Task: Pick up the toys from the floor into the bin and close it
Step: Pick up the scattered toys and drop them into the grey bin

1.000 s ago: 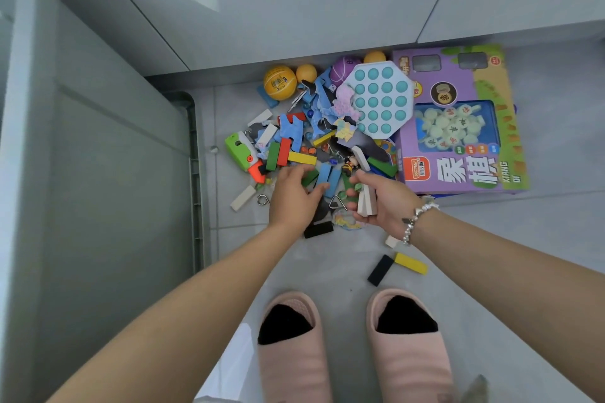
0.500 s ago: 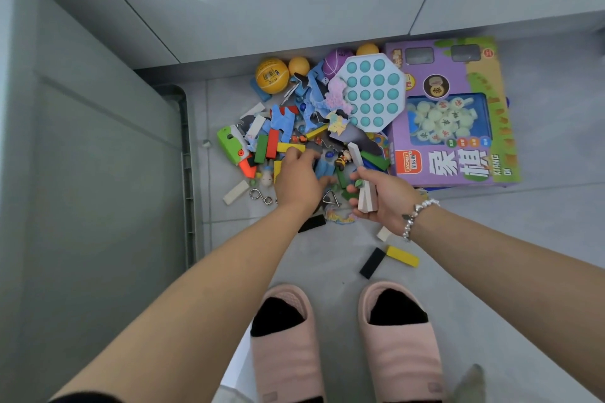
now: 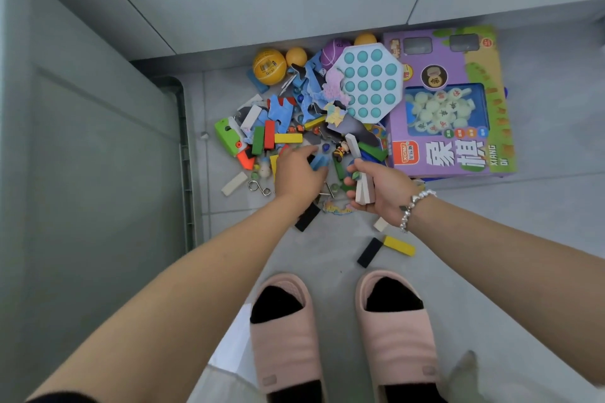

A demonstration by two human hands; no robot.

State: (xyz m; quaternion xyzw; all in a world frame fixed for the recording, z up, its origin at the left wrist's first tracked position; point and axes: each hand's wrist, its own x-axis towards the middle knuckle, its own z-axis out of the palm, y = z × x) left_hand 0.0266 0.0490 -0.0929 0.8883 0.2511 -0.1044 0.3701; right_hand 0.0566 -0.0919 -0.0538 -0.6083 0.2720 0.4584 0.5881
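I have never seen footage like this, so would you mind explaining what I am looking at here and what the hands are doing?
There is no machine: a person wears a camera on the head, looking down at their own arms and pink slippers. On the grey floor lies a pile of toys: coloured blocks, an orange ball, a bubble-pop board and a purple chess box. The right hand grips a few pale blocks. The left hand reaches into the pile; what it holds, if anything, is hidden. The grey bin stands at left.
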